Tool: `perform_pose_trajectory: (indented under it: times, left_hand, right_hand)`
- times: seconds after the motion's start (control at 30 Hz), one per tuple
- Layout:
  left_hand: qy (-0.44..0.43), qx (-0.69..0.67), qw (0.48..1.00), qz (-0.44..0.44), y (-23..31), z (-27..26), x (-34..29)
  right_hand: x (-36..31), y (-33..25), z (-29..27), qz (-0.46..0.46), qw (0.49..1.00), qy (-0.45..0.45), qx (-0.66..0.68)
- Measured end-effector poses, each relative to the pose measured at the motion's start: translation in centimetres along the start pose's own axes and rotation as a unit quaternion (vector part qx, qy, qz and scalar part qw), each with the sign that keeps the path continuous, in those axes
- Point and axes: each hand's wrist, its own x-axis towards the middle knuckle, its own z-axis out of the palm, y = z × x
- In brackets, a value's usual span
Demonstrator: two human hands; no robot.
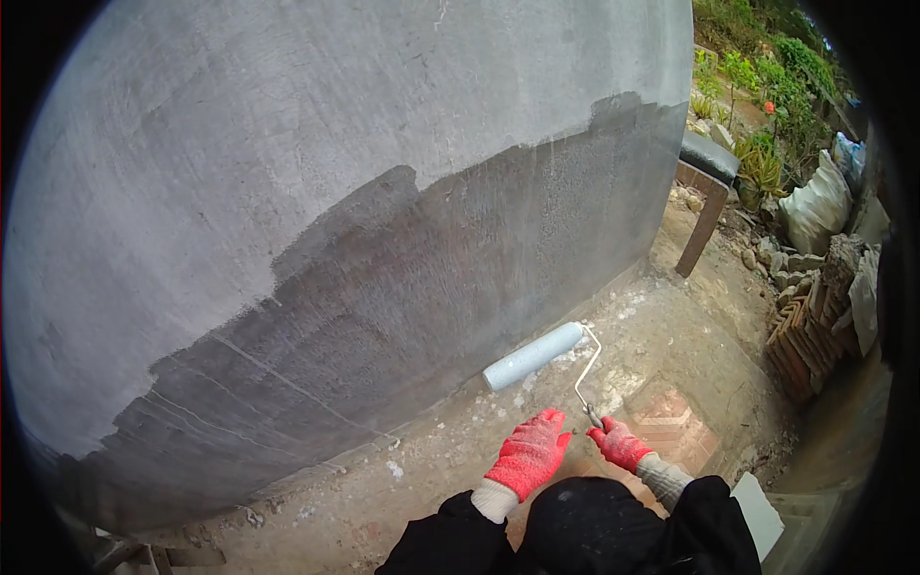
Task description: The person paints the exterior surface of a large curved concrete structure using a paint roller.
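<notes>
My right hand [623, 447], in a red glove with a pale knit cuff, is closed around the handle [594, 419] of a paint roller. The roller's bent white wire frame [591, 362] leads up to a long pale-blue sleeve [533, 356], low beside the foot of the grey wall [498, 220]. My left hand [530, 454], gloved the same way, hovers left of the handle. Its fingers are loosely bent with the thumb apart, and I see nothing held in it. A darker, wet-looking patch with an uneven upper edge covers the wall's lower part.
Spotted concrete ground [671, 335] runs along the wall, with reddish tiles [671, 422] near my right hand. A dark bench [707, 177] stands by the wall's far end. On the right are stacked roof tiles [807, 340], a white sack [817, 203] and plants [762, 168].
</notes>
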Motion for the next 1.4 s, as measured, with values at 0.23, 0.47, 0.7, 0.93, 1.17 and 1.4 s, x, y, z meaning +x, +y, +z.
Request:
perform_pose_trajectory:
  times: [0.23,0.47,0.7,0.93,1.17,1.4]
  left_hand:
    - [-0.028,0.009,0.996,-0.084,-0.9,-0.5,-0.4]
    - [0.021,-0.008,0.999,-0.041,-0.9,-0.1,1.4]
    - [0.092,-0.004,0.995,0.035,-0.1,-0.1,3.3]
    - [0.147,-0.031,0.984,0.095,1.5,-1.5,2.3]
    - [0.171,0.008,0.971,0.169,2.4,-2.7,-0.2]
    - [0.150,-0.005,0.981,0.125,2.1,-2.0,-1.4]
  right_hand:
    - [3.2,-0.2,1.8,-0.035,0.999,0.030,0.008]
    - [2.7,-3.9,-0.7,-0.053,0.997,0.046,0.014]
    - [3.7,-14.1,-6.1,-0.216,0.953,0.183,0.104]
    - [3.6,-20.7,-10.9,-0.250,0.919,0.195,0.236]
    - [-2.3,-12.0,-4.7,-0.250,0.936,0.155,0.192]
    - [-4.1,-3.9,2.2,-0.075,0.997,0.019,0.024]
